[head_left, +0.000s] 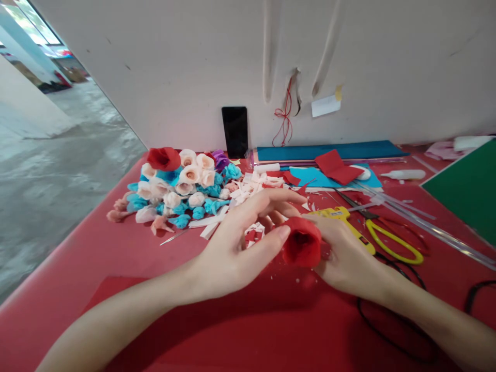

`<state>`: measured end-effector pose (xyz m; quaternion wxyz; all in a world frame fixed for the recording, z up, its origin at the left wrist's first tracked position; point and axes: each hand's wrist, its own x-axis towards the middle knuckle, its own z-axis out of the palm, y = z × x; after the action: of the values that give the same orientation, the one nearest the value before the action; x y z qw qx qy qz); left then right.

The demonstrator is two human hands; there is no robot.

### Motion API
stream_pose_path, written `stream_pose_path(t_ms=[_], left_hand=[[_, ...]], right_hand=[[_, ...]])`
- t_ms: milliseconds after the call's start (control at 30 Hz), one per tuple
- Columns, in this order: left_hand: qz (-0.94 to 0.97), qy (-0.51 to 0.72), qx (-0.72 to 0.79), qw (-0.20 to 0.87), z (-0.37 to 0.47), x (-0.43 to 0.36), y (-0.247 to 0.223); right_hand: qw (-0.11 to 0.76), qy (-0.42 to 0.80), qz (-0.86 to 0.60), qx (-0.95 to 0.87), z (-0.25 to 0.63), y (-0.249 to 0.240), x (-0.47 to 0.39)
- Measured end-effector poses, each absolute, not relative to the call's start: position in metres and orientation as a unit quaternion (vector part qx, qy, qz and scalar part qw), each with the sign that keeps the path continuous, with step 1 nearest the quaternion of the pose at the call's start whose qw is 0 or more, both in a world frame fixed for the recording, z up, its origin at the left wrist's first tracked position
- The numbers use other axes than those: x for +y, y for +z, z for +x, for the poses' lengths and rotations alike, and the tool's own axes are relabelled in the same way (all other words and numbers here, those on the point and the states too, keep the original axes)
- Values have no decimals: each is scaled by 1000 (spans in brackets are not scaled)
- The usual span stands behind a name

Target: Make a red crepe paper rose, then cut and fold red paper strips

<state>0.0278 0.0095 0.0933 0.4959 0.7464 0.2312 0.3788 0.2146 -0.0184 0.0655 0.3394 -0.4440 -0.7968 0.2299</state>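
Observation:
A red paper flower (302,243), its hollow mouth turned toward me, is held by my right hand (344,253), whose fingers are partly hidden behind it. My left hand (236,248) is on the flower's other side, fingers curved and apart, with the thumb tip at the petal edge. A yellow glue gun (335,213) lies behind my right hand. Scissors with a yellow and a red handle (393,248) lie to its right. White and red paper scraps (256,187) are scattered behind my left hand.
Finished paper flowers (189,174) are piled at the back left. A black phone (235,132) leans on the white board. Blue paper (329,151), a red paper piece (337,166), a glue bottle (405,174), clear sticks (434,219) and a green board (465,186) lie at the back right. A black cable (387,330) loops under my right forearm.

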Motion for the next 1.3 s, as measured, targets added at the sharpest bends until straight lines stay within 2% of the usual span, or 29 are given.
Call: stream_pose_path(t_ms=[333,600,667,767,867,967,1067,1200,1300], left_hand=[[716,372,251,535,30,12,91],[711,409,242,518,28,17,93],[723,431,255,477,24,19,100],[780,425,285,359,12,22,109],[848,360,298,251,-9,26,102],[888,277,329,165,-39,30,74],[907,203,334,157,-66,28,39],[913,166,345,144,-80,20,6],[915,164,346,129,-78,16,-7]], right_hand=[[358,254,-423,-793,215,63,-16],[397,283,-406,-773,214,64,-14],[409,260,-408,-774,215,64,-14],[393,243,-426,-778,215,62,-14],[379,229,-461,-769,214,61,-14],[353,217,-503,-758,212,59,-16],[319,246,-538,-741,208,59,-17],[280,378,-517,-715,202,62,-19],[264,419,-509,-704,199,62,-20]])
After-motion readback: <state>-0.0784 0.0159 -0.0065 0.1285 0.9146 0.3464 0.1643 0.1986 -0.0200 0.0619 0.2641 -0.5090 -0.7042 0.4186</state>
